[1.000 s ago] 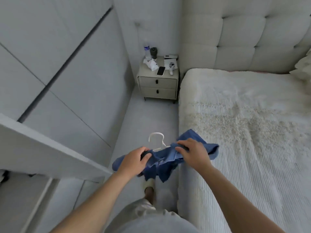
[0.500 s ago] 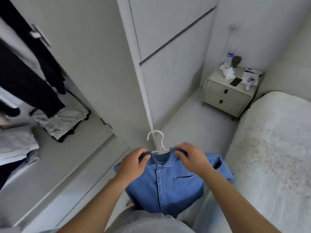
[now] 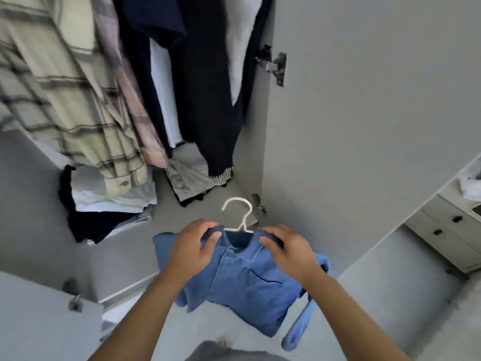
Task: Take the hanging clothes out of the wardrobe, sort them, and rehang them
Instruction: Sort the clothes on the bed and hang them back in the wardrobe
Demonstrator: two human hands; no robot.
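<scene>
A blue denim shirt [image 3: 250,287] hangs on a white plastic hanger [image 3: 240,212], whose hook sticks up above the collar. My left hand [image 3: 194,247] grips the shirt's left shoulder and my right hand [image 3: 287,250] grips the right shoulder, both at the collar. In front of me the open wardrobe [image 3: 268,162] holds hanging clothes: a cream plaid shirt [image 3: 65,100], a pink plaid garment [image 3: 130,100] and dark navy garments [image 3: 205,87].
Folded clothes [image 3: 109,201] lie stacked on the wardrobe floor, with a beige piece [image 3: 187,178] under the dark garments. The open wardrobe door [image 3: 364,126] stands on the right. A bedside cabinet [image 3: 450,235] sits at the far right.
I have turned left from the bed to face the open wardrobe. The shirt stays in both hands and now hangs full length in front of the hanging clothes.
</scene>
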